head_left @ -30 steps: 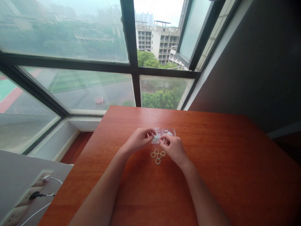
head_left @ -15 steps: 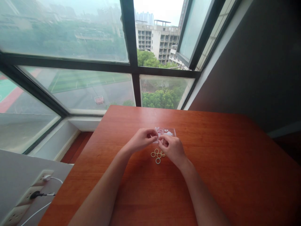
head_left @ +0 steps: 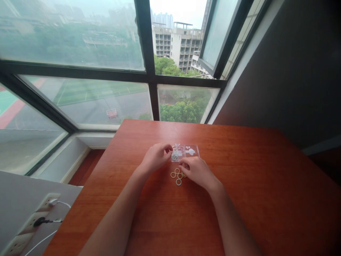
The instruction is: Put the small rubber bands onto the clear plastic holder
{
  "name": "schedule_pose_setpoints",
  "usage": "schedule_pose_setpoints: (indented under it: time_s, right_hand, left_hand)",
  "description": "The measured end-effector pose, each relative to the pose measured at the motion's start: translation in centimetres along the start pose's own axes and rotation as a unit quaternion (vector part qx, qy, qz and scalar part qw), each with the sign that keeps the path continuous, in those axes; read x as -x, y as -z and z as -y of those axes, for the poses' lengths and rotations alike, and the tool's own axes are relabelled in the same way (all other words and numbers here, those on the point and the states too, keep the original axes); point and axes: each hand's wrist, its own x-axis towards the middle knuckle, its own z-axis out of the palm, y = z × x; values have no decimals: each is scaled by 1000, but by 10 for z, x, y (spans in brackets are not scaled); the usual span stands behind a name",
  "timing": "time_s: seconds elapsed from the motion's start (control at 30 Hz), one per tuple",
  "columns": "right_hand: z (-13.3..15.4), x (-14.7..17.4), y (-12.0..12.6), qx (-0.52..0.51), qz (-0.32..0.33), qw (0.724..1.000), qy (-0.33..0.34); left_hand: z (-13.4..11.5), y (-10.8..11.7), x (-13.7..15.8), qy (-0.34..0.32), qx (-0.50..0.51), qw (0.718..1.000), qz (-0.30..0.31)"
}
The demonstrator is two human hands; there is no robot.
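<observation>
A clear plastic box with small compartments lies on the table, rings inside its left part. Beside its left edge is my left hand, fingers curled and thumb apart from them; whether it touches the box is unclear. My right hand hovers at the box's front right, fingers bent, with nothing visible between them. Under and left of its fingertips lie several pale yellowish rings in a loose cluster. A greyish ring is the nearest to me. Part of the cluster is hidden behind my right hand.
The reddish-brown wooden table spreads around both hands. Beyond its far edge stand dark-framed windows. At the lower left, wall sockets hold a white plug and a black one with cables.
My hands, whose fingertips met over the box, have moved apart. The left went to the left edge of the box, the right slightly down and nearer the rings. More of the box shows.
</observation>
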Motion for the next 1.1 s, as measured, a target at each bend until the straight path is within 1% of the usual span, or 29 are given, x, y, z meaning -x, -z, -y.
schedule_pose_setpoints:
  time_s: [0.17,0.33,0.4,0.57,0.73,0.8,0.83,0.93,1.0,1.1]
  right_hand:
    - [3,4,3,-31,34,999,10]
    - [3,7,4,-30,85,994,61]
    - [3,6,3,-24,109,991,71]
    - [5,5,-2,-5,138,989,58]
    - [7,4,-5,2,135,990,49]
    - [6,3,-5,-7,115,992,49]
    - [5,2,-5,-14,94,994,46]
    - [2,-1,-4,-31,-4,999,20]
    - [-1,-3,-4,-36,-69,997,-3]
    - [-5,-6,-4,-47,-134,990,-26]
  left_hand:
    - [0,3,0,7,-3,1000,-4]
    - [1,3,0,12,-2,1000,-2]
    - [1,3,0,14,-3,1000,1]
    - [-1,4,0,12,0,1000,5]
    - [-3,4,0,1,16,1000,11]
    - [-3,3,0,-3,31,999,13]
    - [-3,3,0,-4,42,999,16]
    - [-5,3,-1,-2,81,996,28]
    - [-9,2,-1,2,110,993,41]
    - [-15,2,0,3,149,987,61]
